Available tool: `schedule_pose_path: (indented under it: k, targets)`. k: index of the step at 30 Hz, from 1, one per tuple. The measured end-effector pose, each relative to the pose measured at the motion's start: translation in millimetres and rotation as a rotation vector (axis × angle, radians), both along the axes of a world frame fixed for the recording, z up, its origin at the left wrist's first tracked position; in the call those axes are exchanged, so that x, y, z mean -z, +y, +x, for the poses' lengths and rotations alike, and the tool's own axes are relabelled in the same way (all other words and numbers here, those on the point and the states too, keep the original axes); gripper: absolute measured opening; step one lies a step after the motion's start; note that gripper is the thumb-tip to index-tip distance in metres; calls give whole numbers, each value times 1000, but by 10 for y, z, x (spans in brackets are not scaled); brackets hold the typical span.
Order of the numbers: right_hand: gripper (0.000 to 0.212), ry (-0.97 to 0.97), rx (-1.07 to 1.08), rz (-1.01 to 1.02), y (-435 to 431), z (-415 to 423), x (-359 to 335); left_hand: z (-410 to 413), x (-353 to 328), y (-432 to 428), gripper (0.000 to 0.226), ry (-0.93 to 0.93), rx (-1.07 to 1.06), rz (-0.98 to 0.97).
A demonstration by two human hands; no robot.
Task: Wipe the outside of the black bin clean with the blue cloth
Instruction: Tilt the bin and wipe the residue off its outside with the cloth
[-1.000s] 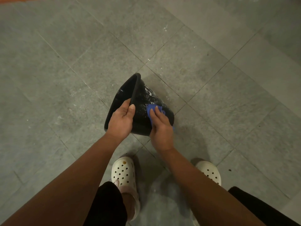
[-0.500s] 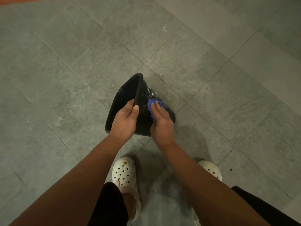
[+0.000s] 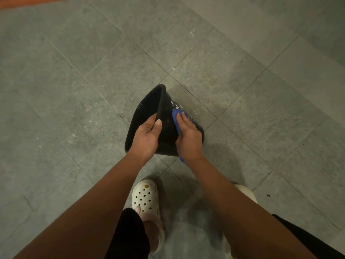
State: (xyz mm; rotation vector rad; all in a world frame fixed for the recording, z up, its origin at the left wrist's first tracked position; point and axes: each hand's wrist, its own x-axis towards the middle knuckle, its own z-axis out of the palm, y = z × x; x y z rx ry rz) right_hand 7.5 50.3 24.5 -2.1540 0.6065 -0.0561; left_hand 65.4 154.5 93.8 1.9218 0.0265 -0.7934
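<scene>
The black bin [image 3: 166, 118] is tipped on its side above the floor, its mouth facing left and its base to the right. My left hand [image 3: 146, 136] grips the rim, thumb on the outer wall and fingers inside. My right hand [image 3: 188, 139] presses the blue cloth [image 3: 175, 116] flat against the wet, shiny outer wall. Most of the cloth is hidden under my palm; a small blue corner shows below my wrist.
Grey stone floor tiles [image 3: 93, 90] stretch all around, with white specks near the bin. My feet in white perforated clogs [image 3: 146, 198] stand just below the bin. An orange strip [image 3: 28, 1] runs along the top left edge.
My right hand has slid the cloth up the bin's wall, away from me. The left hand keeps its grip on the rim, and the bin has hardly shifted.
</scene>
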Motion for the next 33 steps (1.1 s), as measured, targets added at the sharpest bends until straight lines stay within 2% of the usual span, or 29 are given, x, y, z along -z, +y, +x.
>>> schedule_pose_path:
  k: [4,7,10,12,16,21,24,29,33]
  targets:
    - [55,10,104,26,98,-102,-19,1,-15,-12,28,14,-32,-20]
    - [50,-135,63,101,232,-187,-84,32,-20,22,33,41,-58,-38]
    - [50,-191,-10,93,143,-103,-92,33,-24,40,35,90,-51,-84]
    - [52,-143,-17,83,58,-18,-45,14,-14,19,34,98,-57,-107]
    - [55,-43,118,70,138,-106,8,44,-2,-22,30,92,-145,-94]
    - [52,-228,-49,107,366,-185,-108,127,7,59,28,103,-200,-112]
    - [55,-186,-73,52,250,-8,-94,110,20,59,28,114,-186,-123]
    - [58,-63,36,4,156,-9,-5,79,21,-1,28,104,-182,-114]
    - [49,-233,-31,59,253,-172,-30,113,21,6,29,107,-211,-122]
